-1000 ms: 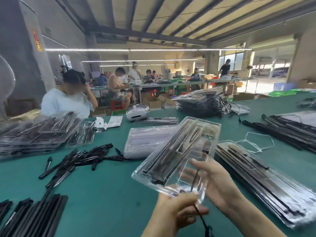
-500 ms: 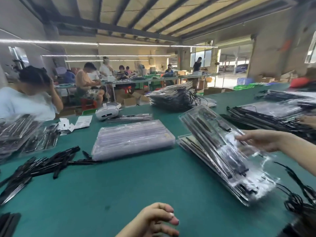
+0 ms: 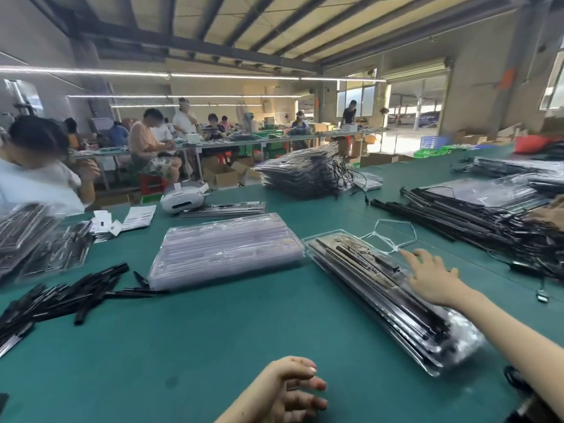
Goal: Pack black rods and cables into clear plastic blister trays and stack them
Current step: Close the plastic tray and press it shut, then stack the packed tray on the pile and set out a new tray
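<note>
Left hand (image 3: 290, 389): bottom edge, above the green table (image 3: 189, 346), fingers loosely curled, holding nothing.

Right hand (image 3: 433, 277): fingers spread, palm down, resting on the far right edge of the packed stack; nothing gripped.

Packed stack (image 3: 387, 297): clear trays filled with black rods and cable, lying flat on the table right of centre, running diagonally from near right to far left.

Empty trays (image 3: 225, 248): clear pile, just left of the packed stack, apart from it.

Loose rods (image 3: 61, 297): black heap, left side of the table.

White loop (image 3: 393, 233): thin cord on the table just beyond the right hand.

Rod and cable pile (image 3: 476, 218): right side, long black pieces with tangled leads.

Left trays (image 3: 36, 239): filled, blurred, at the left edge.

Headset (image 3: 183, 196): white, behind the empty trays.

Far stack (image 3: 302, 172): tall pile of packed trays, cables trailing off its right side.

Workers (image 3: 152, 138): seated at benches beyond the table.
</note>
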### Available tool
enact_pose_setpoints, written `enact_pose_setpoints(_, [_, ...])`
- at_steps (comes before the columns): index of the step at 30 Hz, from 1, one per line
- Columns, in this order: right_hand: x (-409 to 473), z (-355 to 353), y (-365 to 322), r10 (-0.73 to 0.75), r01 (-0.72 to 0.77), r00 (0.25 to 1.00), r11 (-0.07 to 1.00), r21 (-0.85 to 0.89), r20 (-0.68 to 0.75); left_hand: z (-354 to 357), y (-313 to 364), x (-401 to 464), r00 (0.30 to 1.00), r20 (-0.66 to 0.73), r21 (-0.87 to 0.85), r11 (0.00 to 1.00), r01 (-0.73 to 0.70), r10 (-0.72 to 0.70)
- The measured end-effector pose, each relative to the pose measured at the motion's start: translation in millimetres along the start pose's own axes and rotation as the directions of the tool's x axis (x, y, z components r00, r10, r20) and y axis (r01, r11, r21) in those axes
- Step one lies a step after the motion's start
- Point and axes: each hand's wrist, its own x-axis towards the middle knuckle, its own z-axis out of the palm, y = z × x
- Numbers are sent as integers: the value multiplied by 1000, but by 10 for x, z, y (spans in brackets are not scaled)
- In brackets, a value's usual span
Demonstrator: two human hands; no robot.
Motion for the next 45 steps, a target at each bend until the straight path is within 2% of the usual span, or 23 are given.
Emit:
enact_pose_setpoints(3, [-26, 11, -378, -85, 90, 975, 996, 12, -205, -151, 37, 84, 977, -188, -6, 994, -108, 105])
enact_pose_setpoints(4, [-42, 22, -552, -124, 139, 964, 989, 49, -234, -247, 46, 123, 936, -283, 64, 978, -199, 209])
enact_pose_setpoints(5, [-61, 39, -739, -173, 198, 953, 977, 81, -248, -359, 57, 149, 868, -357, 207, 935, -287, 346])
enact_pose_setpoints(6, [-73, 61, -941, -234, 261, 940, 962, 80, -249, -491, 68, 168, 776, -399, 384, 858, -342, 488])
enact_pose_setpoints(8, [-66, 120, -1384, -372, 388, 903, 921, 34, -214, -794, 111, 165, 565, -403, 689, 645, -330, 720])
enact_pose_setpoints(10, [-39, 186, -1881, -493, 500, 857, 866, 14, -148, -1106, 153, 139, 400, -310, 901, 401, -167, 862])
enact_pose_setpoints(11, [-23, 227, -2137, -546, 551, 829, 834, 11, -123, -1260, 169, 118, 370, -264, 953, 301, -44, 891])
enact_pose_setpoints(13, [19, 311, -2626, -621, 626, 777, 780, 19, -105, -1571, 149, 107, 373, -225, 973, 192, 125, 900])
enact_pose_setpoints(14, [47, 346, -2848, -646, 651, 756, 759, 20, -107, -1699, 132, 113, 383, -232, 970, 184, 160, 894])
enact_pose_setpoints(16, [121, 418, -3226, -677, 683, 726, 731, 6, -121, -1882, 106, 139, 341, -293, 951, 236, 199, 893])
enact_pose_setpoints(17, [163, 453, -3380, -682, 687, 720, 726, -1, -125, -1947, 109, 167, 303, -288, 948, 225, 225, 908])
enact_pose_setpoints(18, [211, 479, -3513, -682, 686, 721, 727, -10, -124, -1996, 143, 180, 307, -276, 945, 198, 261, 911])
enact_pose_setpoints(19, [257, 500, -3617, -680, 683, 723, 730, -24, -122, -2017, 208, 169, 364, -287, 944, 197, 266, 886])
enact_pose_setpoints(21, [367, 518, -3768, -676, 675, 727, 736, -56, -117, -2055, 317, 192, 412, -298, 939, 186, 290, 861])
enact_pose_setpoints(23, [465, 499, -3850, -676, 673, 729, 737, -68, -107, -2142, 360, 265, 404, -294, 934, 172, 312, 866])
enact_pose_setpoints(28, [721, 465, -3919, -681, 683, 730, 728, 60, -53, -2291, 440, 421, 379, -235, 941, 111, 321, 895])
enact_pose_setpoints(33, [962, 401, -3896, -723, 654, 688, 654, 380, 61, -2371, 486, 530, 441, -229, 941, 81, 329, 868])
enact_pose_setpoints(36, [1052, 392, -3863, -743, 630, 662, 621, 467, 96, -2419, 484, 587, 444, -231, 938, 78, 337, 866])
enact_pose_setpoints(40, [1108, 378, -3863, -715, 545, 673, 652, 527, 188, -2400, 486, 576, 415, -229, 931, 74, 357, 880])
enact_pose_setpoints(45, [1131, 366, -3913, -668, 451, 695, 694, 561, 267, -2346, 511, 530, 429, -205, 933, 44, 356, 880])
